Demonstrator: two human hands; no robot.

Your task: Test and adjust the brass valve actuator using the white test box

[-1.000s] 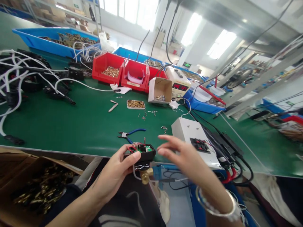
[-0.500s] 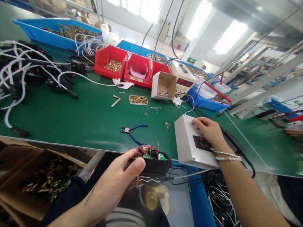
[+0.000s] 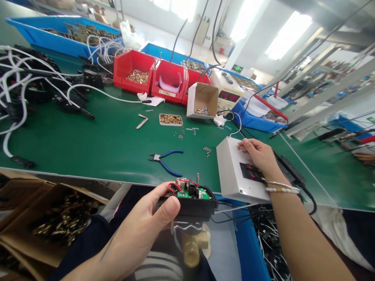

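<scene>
The left hand [image 3: 146, 222] is wrapped around a small black box [image 3: 191, 205] with its lid off, thumb pressed along the near side, fingers hidden underneath. It is held over the lap, just off the near edge of the green table [image 3: 88, 144]. Inside the box a green circuit board [image 3: 193, 192] faces up, with red wires [image 3: 172, 187] looping at its left end and a thin pin standing upright at the back. A brass fitting [image 3: 190, 248] hangs below the box (a spring clip sits between the two).

The right hand [image 3: 259, 156] lies flat on a white box [image 3: 234, 171] that sits to the right of the black one, at the table's near edge. Its fingers are stretched out and pressed down on the lid near the far end, pinching nothing; the black-and-red switch block [image 3: 249, 171] lies under the heel of the hand. I cannot tell whether a fingertip is on a button.

So the black box lies to the left of the white one and nearer the body, its long side running left to right, apart from the white box but close. The left hand alone has it. Blue-handled pliers [image 3: 165, 160] lie on the table just beyond the black box, untouched.
</scene>
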